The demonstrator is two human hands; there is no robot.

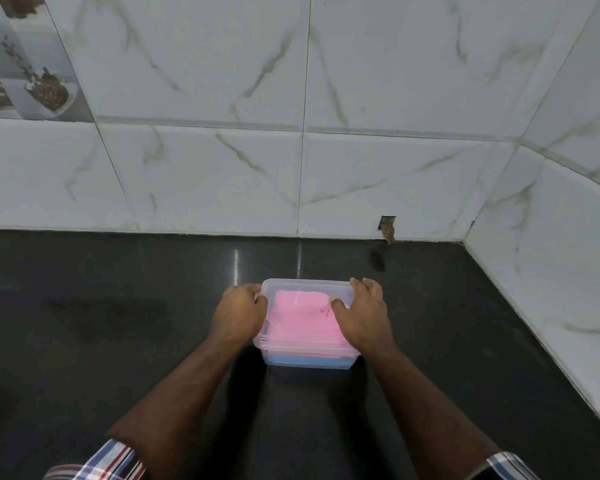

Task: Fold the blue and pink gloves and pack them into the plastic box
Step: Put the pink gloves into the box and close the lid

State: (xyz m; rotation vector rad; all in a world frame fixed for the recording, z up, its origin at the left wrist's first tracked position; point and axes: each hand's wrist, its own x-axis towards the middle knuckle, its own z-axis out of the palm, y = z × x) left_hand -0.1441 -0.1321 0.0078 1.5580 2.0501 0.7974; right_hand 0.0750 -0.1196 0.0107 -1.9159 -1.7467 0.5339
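Observation:
A clear plastic box (305, 285) stands on the black counter in the middle of the head view. A folded pink glove (300, 322) lies on top inside it, and a blue glove (303, 360) shows beneath through the front wall. A clear lid seems to cover the box. My left hand (238, 315) grips the box's left side, thumb on the rim. My right hand (362, 315) grips the right side, with its thumb pressing on top over the pink glove.
The black counter (101, 323) runs left and toward me. A white marble-tiled wall (291, 174) stands close behind the box, and a side wall (551, 289) closes the right. A chipped hole (388, 228) marks the wall's base.

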